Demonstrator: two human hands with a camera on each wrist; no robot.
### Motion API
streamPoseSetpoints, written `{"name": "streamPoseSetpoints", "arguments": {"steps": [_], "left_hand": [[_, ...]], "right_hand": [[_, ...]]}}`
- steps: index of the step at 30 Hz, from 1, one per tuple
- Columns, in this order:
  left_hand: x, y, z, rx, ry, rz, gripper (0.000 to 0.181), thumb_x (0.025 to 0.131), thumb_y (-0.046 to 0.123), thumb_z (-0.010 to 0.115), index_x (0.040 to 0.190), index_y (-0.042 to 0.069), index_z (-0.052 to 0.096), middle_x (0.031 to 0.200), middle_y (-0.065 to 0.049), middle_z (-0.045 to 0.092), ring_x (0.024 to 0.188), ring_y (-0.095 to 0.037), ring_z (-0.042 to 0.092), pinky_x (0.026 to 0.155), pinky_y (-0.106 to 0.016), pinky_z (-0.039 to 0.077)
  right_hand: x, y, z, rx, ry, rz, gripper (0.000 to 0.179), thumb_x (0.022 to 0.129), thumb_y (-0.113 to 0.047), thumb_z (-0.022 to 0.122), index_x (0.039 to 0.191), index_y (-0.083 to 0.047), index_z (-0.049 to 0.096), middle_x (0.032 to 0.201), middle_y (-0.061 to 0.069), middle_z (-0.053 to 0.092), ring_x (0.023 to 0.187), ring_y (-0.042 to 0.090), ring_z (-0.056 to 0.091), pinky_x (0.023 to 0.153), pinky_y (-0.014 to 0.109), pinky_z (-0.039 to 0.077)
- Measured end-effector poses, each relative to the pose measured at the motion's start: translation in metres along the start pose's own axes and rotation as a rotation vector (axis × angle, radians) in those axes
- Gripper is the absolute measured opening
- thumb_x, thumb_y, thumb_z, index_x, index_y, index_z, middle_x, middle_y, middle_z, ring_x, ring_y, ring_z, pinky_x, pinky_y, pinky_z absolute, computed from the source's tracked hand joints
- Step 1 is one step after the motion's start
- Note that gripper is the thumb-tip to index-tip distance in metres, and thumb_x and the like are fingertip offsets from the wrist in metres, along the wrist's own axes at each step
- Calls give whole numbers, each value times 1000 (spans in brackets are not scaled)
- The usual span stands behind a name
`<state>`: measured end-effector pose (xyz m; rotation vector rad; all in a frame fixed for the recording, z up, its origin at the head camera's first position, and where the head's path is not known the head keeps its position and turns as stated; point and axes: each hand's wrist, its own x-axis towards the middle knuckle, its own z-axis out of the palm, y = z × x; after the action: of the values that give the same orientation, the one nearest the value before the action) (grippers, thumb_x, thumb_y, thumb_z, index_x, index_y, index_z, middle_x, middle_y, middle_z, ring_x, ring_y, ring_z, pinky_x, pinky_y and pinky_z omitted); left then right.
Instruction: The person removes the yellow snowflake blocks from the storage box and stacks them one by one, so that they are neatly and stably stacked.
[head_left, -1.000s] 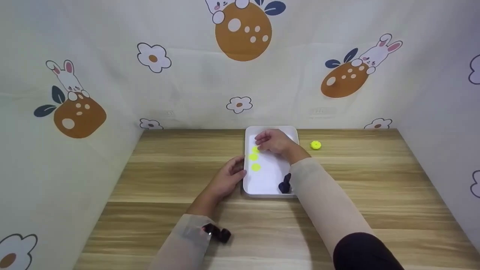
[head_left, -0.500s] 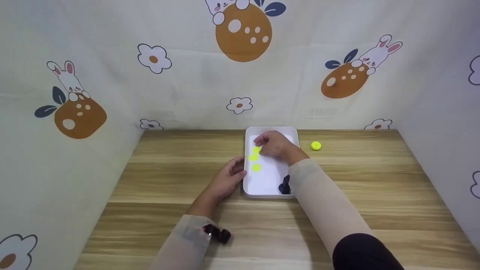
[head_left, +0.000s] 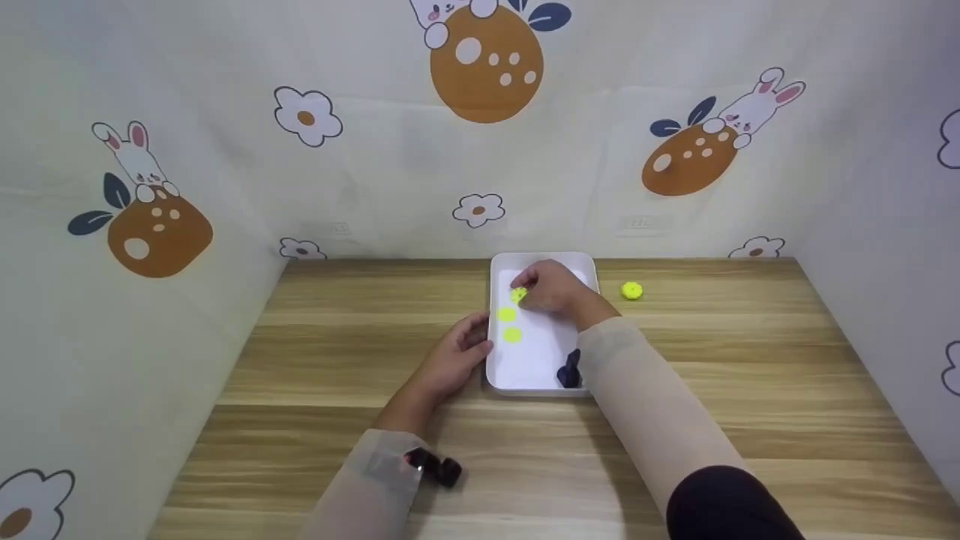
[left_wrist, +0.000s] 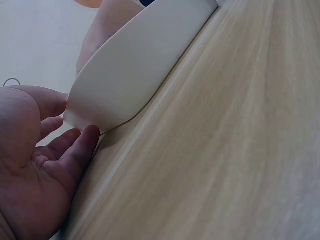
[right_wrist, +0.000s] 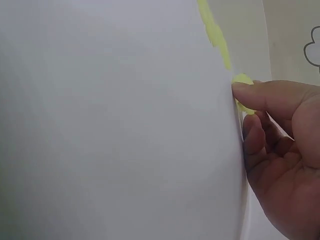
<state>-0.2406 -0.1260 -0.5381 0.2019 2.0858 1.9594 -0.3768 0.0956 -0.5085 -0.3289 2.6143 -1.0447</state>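
My right hand (head_left: 553, 287) is over the far part of a white rectangular tray (head_left: 534, 364). Between thumb and fingertips it pinches a small yellow scalloped disc (head_left: 517, 295), also visible as a yellow disc (right_wrist: 243, 78) at the thumb tip in the right wrist view. Two more yellow discs lie in the tray near its left side, a farther disc (head_left: 507, 314) and a nearer disc (head_left: 512, 335). With loosely bent fingers, my left hand (head_left: 452, 356) touches the tray's left wall; the left wrist view shows this hand (left_wrist: 37, 155) against the white wall (left_wrist: 117, 80).
Right of the tray, another yellow scalloped disc (head_left: 631, 290) lies on the wooden table (head_left: 337, 337). A printed cloth (head_left: 390, 150) with rabbits and flowers hangs behind the table. A black wrist camera (head_left: 570, 369) on the right sleeve overlaps the tray's near right corner.
The farthest disc in the tray has shifted slightly up and right with my right fingers, and its scalloped face now shows. My left hand has stayed in place.
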Motion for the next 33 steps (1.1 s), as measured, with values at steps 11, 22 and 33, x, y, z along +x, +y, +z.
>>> {"name": "streamPoseSetpoints", "arguments": {"steps": [11, 22, 33], "left_hand": [[0, 2, 1, 18, 22, -1, 59, 108, 8, 58, 164, 4, 38, 168, -20, 44, 157, -35, 45, 129, -49, 40], [-2, 2, 1, 29, 19, 15, 60, 108, 8, 59, 163, 2, 38, 167, -22, 45, 156, -38, 45, 129, -50, 41], [0, 0, 0, 40, 13, 36, 58, 108, 6, 58, 163, 1, 39, 167, -23, 45, 156, -39, 44, 130, -51, 39]], "right_hand": [[-1, -4, -16, 226, 16, 60, 24, 101, -19, 69, 124, -17, 79, 115, 5, 73, 99, 19, 64, 85, 27, 56], [-29, -28, -57, 590, 111, 73, 26, 105, -21, 68, 128, -11, 76, 124, 9, 72, 111, 28, 68, 93, 28, 64], [-76, 6, -88, 755, 214, 25, 36, 106, -26, 69, 136, -6, 70, 118, 4, 70, 99, 18, 67, 89, 22, 63]]}}
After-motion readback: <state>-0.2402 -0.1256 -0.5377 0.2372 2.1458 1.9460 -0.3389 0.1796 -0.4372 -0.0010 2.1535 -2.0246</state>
